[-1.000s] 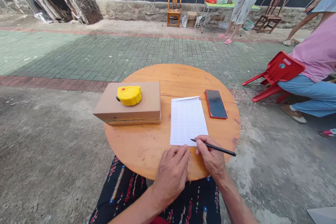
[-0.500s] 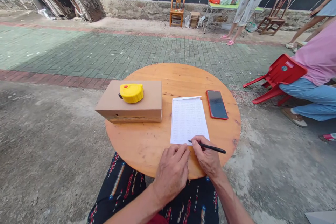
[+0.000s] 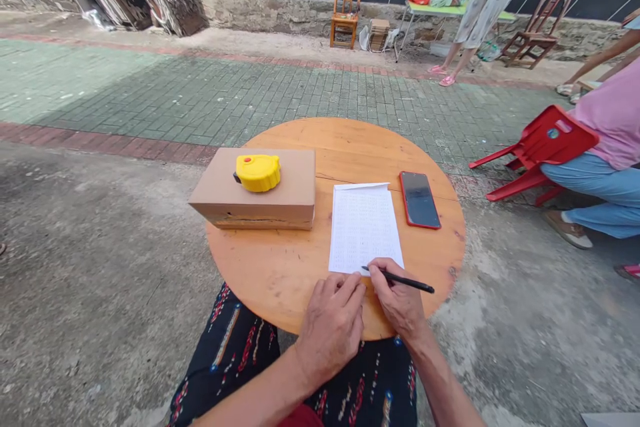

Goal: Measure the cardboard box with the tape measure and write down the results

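Round wooden table: right fingers gripping black pen over paper; left fingers loosely unclenched at lower edge.

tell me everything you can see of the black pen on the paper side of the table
The slim, straight black pen, seemingly plastic, narrows to a pointed tip. The right hand pinches it between thumb and fingers at a low slant. Its tip is at the lower edge of the white sheet of paper; whether it touches is unclear. The blunt end sticks out past the hand, to the right. No cap can be made out.
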Available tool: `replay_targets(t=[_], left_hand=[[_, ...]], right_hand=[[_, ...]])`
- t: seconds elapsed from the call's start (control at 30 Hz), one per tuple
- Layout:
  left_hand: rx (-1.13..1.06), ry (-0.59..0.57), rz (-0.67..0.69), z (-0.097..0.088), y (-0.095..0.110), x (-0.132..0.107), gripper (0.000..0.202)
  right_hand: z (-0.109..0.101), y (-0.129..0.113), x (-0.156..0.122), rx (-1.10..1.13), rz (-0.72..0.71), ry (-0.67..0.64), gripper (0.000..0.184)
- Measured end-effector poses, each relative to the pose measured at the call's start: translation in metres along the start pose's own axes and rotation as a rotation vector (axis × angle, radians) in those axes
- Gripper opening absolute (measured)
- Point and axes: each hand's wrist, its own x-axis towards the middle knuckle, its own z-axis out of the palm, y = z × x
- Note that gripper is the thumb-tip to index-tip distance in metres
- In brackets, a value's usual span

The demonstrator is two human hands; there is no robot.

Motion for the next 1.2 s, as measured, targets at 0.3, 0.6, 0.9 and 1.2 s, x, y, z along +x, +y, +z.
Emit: replay_targets(t=[0.3, 0.6, 0.9, 1.2], left_hand=[[-0.009, 0.009, -0.002, 0.0011, 0.0003, -0.0006, 0.045], [-0.02, 0.008, -0.005, 0.0019, -0.0004, -0.0001, 0.043], [-0.026, 0.01, -0.003, 0.0019, -0.0005, 0.0, 0.039], [-0.007, 0.029, 0.003, -0.0001, 0.001, 0.0003, 0.036]], right_hand=[[-0.0003, -0.0007, 0.0003, -0.023, 0.005, -0.013, 0.019], [-0.0013, -0.0023, 0.001, -0.045, -0.006, -0.024, 0.02], [-0.0019, 0.0004, -0.0006, 0.011, 0.043, -0.006, 0.02], [-0.002, -0.0007, 0.0004, 0.043, 0.093, 0.061, 0.023]])
